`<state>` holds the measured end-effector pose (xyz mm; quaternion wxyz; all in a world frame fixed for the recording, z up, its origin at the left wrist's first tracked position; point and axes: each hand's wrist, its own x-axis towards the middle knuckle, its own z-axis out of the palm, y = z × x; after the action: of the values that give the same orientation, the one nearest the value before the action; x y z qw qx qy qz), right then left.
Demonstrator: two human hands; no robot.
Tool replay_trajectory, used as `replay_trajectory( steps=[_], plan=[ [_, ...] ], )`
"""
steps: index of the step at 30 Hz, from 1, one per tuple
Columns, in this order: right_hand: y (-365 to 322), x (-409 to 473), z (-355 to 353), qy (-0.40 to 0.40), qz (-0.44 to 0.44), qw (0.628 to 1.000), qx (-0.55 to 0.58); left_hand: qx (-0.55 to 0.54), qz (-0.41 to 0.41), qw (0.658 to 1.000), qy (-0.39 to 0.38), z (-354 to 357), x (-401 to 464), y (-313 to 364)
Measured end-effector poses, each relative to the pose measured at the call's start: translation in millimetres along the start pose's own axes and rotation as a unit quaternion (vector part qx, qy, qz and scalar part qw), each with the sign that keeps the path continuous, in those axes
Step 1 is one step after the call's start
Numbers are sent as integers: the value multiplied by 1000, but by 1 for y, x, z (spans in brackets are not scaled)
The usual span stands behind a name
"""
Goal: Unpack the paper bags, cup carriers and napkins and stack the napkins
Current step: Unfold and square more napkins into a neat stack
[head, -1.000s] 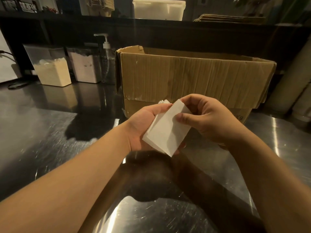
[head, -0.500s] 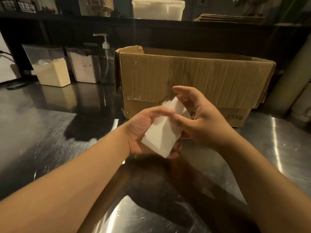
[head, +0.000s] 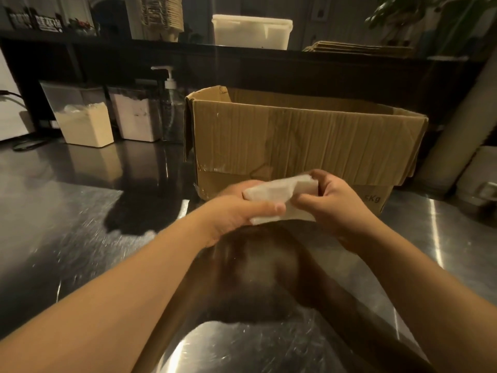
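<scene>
A thick stack of white napkins point(head: 279, 192) is held between both hands just above the steel counter point(head: 67, 238), in front of the open cardboard box point(head: 295, 135). My left hand point(head: 236, 211) grips the stack's left end, thumb along its near edge. My right hand point(head: 336, 205) grips the right end, fingers curled over the top corner. The stack lies almost flat, its long side running left to right. The inside of the box is hidden from this angle.
At the back left stand two clear containers of powder point(head: 86, 122) point(head: 134, 117) and a pump bottle point(head: 169, 103). A raised dark shelf point(head: 242, 52) behind the box carries a white tub point(head: 251, 30) and flat cardboard pieces point(head: 357, 48).
The napkin stack has turned from a tilted, near-upright pose to lying nearly flat and moved slightly forward. My right hand shifted from its top edge to its right end.
</scene>
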<state>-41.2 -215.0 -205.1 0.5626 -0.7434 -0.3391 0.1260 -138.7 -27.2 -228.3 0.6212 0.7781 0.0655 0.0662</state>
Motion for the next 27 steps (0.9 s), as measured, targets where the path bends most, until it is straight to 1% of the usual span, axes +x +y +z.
replay_trajectory(
  steps=[2, 3, 5, 7, 9, 12, 15, 18, 20, 22, 24, 27],
  plan=[
    [14, -4, -3, -1, 25, 1000, -17, 145, 21, 987, 66, 5, 5, -7],
    [22, -7, -5, 3, 32, 999, -37, 190, 23, 979, 71, 6, 7, -10],
    [35, -11, -7, 3, 37, 996, -85, 219, 22, 974, 48, 10, 9, -17],
    [40, -12, -9, -34, 38, 990, -128, 215, 15, 976, 39, 11, 9, -20],
    [43, -9, -12, -58, 35, 990, -121, 212, 16, 976, 42, 10, 10, -20],
    [47, -4, -14, -62, 35, 994, -78, 215, 14, 976, 17, 13, 12, -19],
    [48, -4, -11, -60, 13, 990, -125, 235, 30, 971, 24, 18, 14, -20],
    [51, -3, -11, -25, -9, 991, -128, 226, 66, 971, 38, 19, 17, -23],
    [50, -3, -14, 1, -9, 991, -133, 193, 64, 978, 40, 18, 17, -25],
    [48, -3, -16, -11, 2, 989, -146, 168, 55, 984, 30, 17, 17, -26],
    [49, -2, -18, -26, 7, 989, -145, 173, 54, 983, 16, 17, 18, -26],
    [52, 0, -23, -41, 12, 992, -116, 157, 53, 986, 12, 17, 17, -23]
  ],
)
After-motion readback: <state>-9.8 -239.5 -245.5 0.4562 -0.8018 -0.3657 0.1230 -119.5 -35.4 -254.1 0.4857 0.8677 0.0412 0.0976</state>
